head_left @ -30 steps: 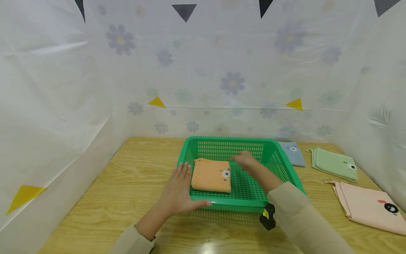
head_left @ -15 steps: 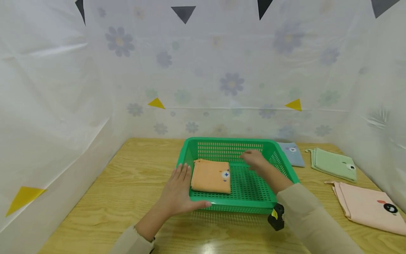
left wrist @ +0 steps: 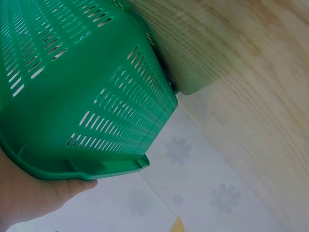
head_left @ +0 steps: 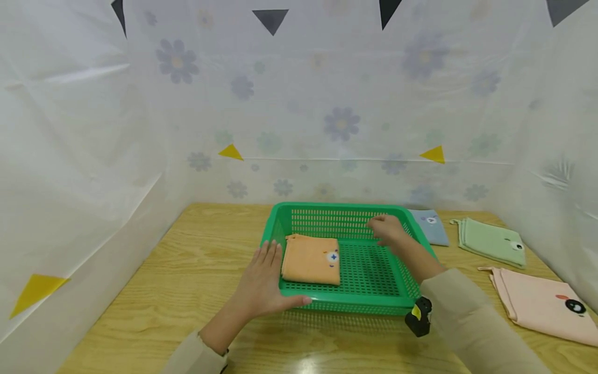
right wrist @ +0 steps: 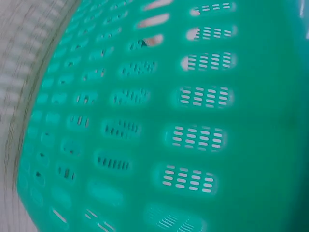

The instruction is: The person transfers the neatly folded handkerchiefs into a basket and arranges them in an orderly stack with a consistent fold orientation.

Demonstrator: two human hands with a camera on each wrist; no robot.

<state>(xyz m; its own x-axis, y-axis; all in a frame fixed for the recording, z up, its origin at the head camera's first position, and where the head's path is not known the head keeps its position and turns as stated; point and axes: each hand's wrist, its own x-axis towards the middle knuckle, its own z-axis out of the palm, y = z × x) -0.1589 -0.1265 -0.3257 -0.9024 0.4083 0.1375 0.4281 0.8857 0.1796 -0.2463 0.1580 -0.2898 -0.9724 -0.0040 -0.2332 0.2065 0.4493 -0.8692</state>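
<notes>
A folded orange towel (head_left: 308, 261) with a small embroidered bear face lies in the left half of a green plastic basket (head_left: 345, 299). My left hand (head_left: 261, 283) rests on the basket's near left corner, fingers straight and thumb along the front rim. From below, the left wrist view has part of that hand (left wrist: 34, 195) against the rim of the basket (left wrist: 116, 121). Over the basket's right side hovers my right hand (head_left: 390, 229), fingers bent loosely and nothing visible in them. The perforated basket wall (right wrist: 270, 111) fills most of the right wrist view, which hides that hand's fingers.
Right of the basket lie a blue towel (head_left: 432, 228), partly behind its rim, a folded green towel (head_left: 490, 242) and a folded pink towel (head_left: 544, 304). The wooden table (head_left: 187, 291) ends at white flower-patterned sheeting (head_left: 299, 104) behind and at the sides.
My right hand has moved rightward over the basket, away from the orange towel toward the right wall. The left hand, the basket and the towels have stayed put.
</notes>
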